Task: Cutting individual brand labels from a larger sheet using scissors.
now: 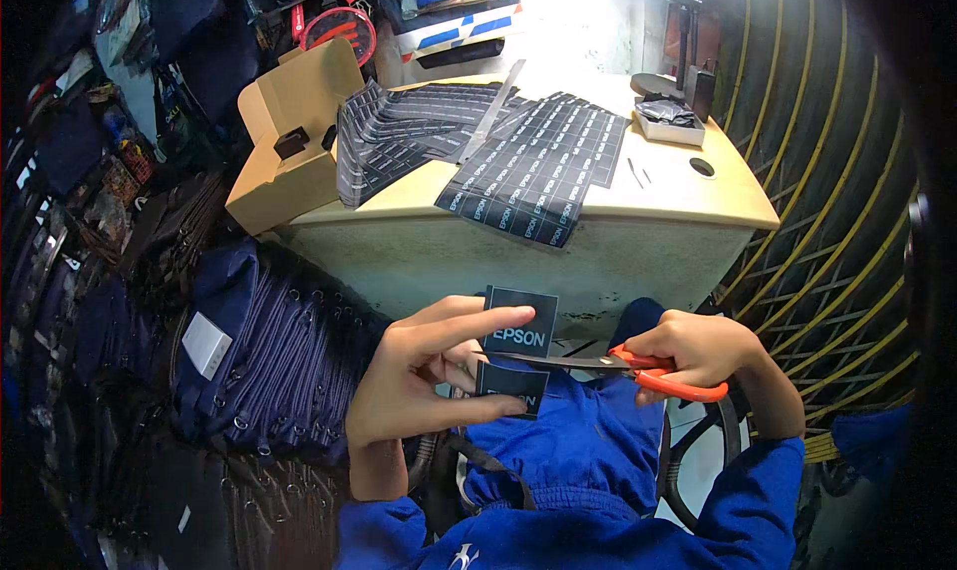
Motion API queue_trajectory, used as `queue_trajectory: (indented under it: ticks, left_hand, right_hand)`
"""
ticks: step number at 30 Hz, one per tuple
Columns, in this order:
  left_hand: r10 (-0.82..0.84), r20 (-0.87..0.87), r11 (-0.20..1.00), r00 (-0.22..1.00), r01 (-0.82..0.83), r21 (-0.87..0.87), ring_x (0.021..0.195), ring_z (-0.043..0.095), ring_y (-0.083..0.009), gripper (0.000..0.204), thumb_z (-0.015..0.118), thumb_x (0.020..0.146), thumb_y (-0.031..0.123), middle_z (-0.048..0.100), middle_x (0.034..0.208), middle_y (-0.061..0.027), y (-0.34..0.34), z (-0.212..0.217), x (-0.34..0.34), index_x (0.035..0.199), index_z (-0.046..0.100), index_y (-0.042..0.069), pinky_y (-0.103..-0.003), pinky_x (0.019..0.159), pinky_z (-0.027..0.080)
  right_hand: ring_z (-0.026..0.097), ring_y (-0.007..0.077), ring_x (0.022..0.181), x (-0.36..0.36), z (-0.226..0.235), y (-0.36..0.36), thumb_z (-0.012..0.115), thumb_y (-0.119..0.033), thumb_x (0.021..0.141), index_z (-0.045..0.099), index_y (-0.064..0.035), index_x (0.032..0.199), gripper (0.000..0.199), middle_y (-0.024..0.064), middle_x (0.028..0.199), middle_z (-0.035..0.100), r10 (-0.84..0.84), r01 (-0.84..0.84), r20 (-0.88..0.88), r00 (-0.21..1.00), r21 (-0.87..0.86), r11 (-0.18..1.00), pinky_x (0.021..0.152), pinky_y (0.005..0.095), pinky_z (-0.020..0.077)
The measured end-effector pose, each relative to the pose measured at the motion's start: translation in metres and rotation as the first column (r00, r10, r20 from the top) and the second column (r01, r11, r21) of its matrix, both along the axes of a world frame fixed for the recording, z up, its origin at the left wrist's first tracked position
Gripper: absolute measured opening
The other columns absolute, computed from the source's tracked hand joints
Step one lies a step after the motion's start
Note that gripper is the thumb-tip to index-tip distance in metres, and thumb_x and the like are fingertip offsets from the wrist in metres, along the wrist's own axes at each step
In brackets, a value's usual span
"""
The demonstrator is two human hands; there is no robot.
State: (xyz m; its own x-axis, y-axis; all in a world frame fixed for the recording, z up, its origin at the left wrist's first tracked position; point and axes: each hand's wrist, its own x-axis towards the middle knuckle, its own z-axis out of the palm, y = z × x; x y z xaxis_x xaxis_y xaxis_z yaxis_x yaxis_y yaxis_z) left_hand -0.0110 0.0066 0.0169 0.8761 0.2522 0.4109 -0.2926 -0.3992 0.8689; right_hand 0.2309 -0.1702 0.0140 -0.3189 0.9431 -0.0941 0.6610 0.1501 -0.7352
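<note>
My left hand point(424, 366) pinches a small dark label piece point(521, 321) with pale lettering near its upper fingers. A second dark label piece point(510, 388) is held against the thumb, just below the first. Between the two pieces lie the blades of a pair of scissors point(653, 373) with red-orange handles. My right hand point(698, 356) grips those handles, its fingers through the loops. Whether the two label pieces are still joined behind the blades cannot be made out. Both hands are above my lap, in front of the table.
On the wooden-topped table point(688, 199) lie printed dark label sheets point(543, 161), a metal ruler point(493, 111) and an open cardboard box point(289, 186). A small white box point(670, 129) sits at the right. Stacked dark blue bags point(284, 351) fill the left side.
</note>
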Motion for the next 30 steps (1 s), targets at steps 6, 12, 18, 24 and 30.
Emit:
queue_trajectory:
  ticks: [6,12,18,24,30]
  left_hand:
    - [0.109,0.059,0.983,0.992,-0.099,-0.156,0.069,0.048,0.0020,0.071,0.078,0.057,-0.010,0.051,0.110,-0.0051,-0.001,-0.003,0.005,0.123,0.054,0.002,-0.009,0.052,0.040]
    - [0.106,0.064,0.981,0.992,-0.094,-0.168,0.072,0.050,0.0010,0.072,0.074,0.059,-0.014,0.048,0.113,-0.0046,0.002,-0.010,0.016,0.125,0.051,0.000,-0.009,0.055,0.042]
    - [0.090,0.044,0.946,0.995,-0.071,-0.317,0.080,0.055,-0.0044,0.074,0.073,0.061,-0.015,0.044,0.120,-0.0074,-0.002,-0.019,0.037,0.129,0.045,-0.002,-0.011,0.058,0.045]
    - [0.053,0.054,0.956,0.997,-0.036,-0.291,0.096,0.059,-0.0170,0.073,0.070,0.064,-0.016,0.043,0.123,-0.0095,-0.007,-0.029,0.061,0.130,0.042,-0.003,-0.020,0.072,0.055]
    - [0.029,0.067,0.930,0.997,-0.002,-0.366,0.097,0.059,-0.0174,0.072,0.069,0.065,-0.016,0.043,0.122,-0.0101,0.002,-0.046,0.085,0.130,0.041,-0.004,-0.022,0.073,0.055]
  right_hand:
    - [0.042,0.0214,0.041,0.008,-0.003,-0.008,0.070,-0.037,0.078,0.052,0.0013,0.070,0.043,0.0096,0.050,0.045,-0.127,0.124,0.040,0.991,0.081,0.989,0.043,0.0312,0.0331]
    - [0.037,0.0050,0.053,0.005,-0.025,-0.006,0.077,-0.017,0.071,0.052,-0.0024,0.076,0.030,-0.0029,0.058,0.044,-0.368,0.415,-0.334,0.868,0.080,0.906,0.049,0.0220,0.0316]
    - [0.050,0.0029,0.065,-0.014,-0.045,0.029,0.072,-0.004,0.072,0.054,-0.0016,0.083,0.021,-0.0011,0.073,0.057,-0.231,0.493,-0.690,0.686,0.207,0.845,0.058,0.0191,0.0396]
    - [0.053,0.0068,0.074,-0.033,-0.037,0.051,0.071,-0.003,0.072,0.053,-0.0025,0.083,0.021,0.0051,0.082,0.059,-0.322,0.597,-0.740,0.591,0.132,0.791,0.065,0.0211,0.0424]
    - [0.053,0.0065,0.073,-0.011,-0.045,0.060,0.069,-0.003,0.076,0.054,-0.0025,0.081,0.016,0.0026,0.080,0.059,-0.276,0.651,-0.758,0.590,0.245,0.718,0.064,0.0215,0.0430]
